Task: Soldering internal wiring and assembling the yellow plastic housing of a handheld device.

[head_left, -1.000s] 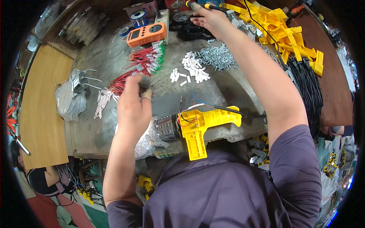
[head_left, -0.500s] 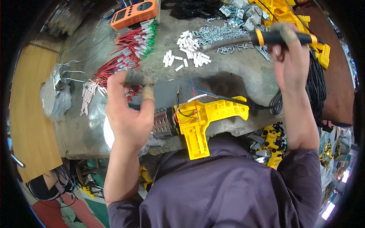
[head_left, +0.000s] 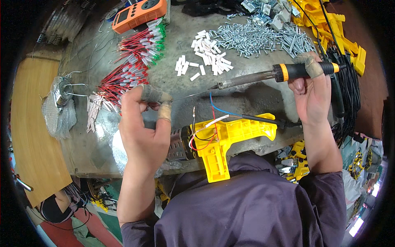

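Observation:
My right hand [head_left: 311, 92] grips the black and orange handle of a soldering iron [head_left: 249, 79], its tip pointing left. Finger covers wrap some fingertips of both hands. Between thumb and forefinger, my left hand [head_left: 145, 127] pinches a thin solder wire [head_left: 191, 96] that reaches right to the iron's tip. Just below the tip rise the upper ends of a blue wire [head_left: 225, 110] and a red wire [head_left: 213, 107]; whether the tip touches them I cannot tell. They come from an open yellow tool housing [head_left: 216, 160], joined to a slotted metal barrel [head_left: 176, 147] partly behind my left wrist.
Beyond my hands lie white sleeves [head_left: 218, 61], a heap of screws [head_left: 251, 39] and bundled red-wired lamps [head_left: 123, 76]. An orange meter [head_left: 142, 15] stands at the back. Black cables [head_left: 349, 90] and yellow housings [head_left: 335, 26] crowd the right. Bubble wrap [head_left: 59, 113] lies left.
My right hand has brought the iron's tip down from beside the white sleeves to the solder wire's end above the blue and red wires. My left hand keeps its pinch on the solder.

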Demonstrator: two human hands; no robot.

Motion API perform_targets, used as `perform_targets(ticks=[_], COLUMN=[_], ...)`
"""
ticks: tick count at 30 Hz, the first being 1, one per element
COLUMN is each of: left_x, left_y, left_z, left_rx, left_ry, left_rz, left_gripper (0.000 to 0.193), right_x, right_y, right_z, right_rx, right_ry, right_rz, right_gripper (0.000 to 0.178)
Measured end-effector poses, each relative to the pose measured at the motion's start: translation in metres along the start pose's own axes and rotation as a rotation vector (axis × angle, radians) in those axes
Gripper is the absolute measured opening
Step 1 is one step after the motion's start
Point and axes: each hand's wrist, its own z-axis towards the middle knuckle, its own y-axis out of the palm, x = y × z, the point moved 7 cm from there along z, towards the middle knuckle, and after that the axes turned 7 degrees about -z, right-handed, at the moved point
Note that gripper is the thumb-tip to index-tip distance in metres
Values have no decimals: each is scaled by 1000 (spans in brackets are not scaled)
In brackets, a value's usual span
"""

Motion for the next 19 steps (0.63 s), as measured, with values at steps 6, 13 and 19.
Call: perform_targets(ticks=[6,13,19], left_x=[0,2,0], left_y=[1,1,2], left_z=[0,0,-1], left_rx=[-7,-9,-32], left_ry=[5,36,8], left_rz=[51,55,85], left_gripper=[40,40,40], right_x=[4,5,6], right_y=[1,2,1], right_z=[-1,-1,-1], right_rx=[-43,-60,-10], right_ry=[18,16,19], right_rz=[-6,-107,-108], right_gripper=[20,24,26])
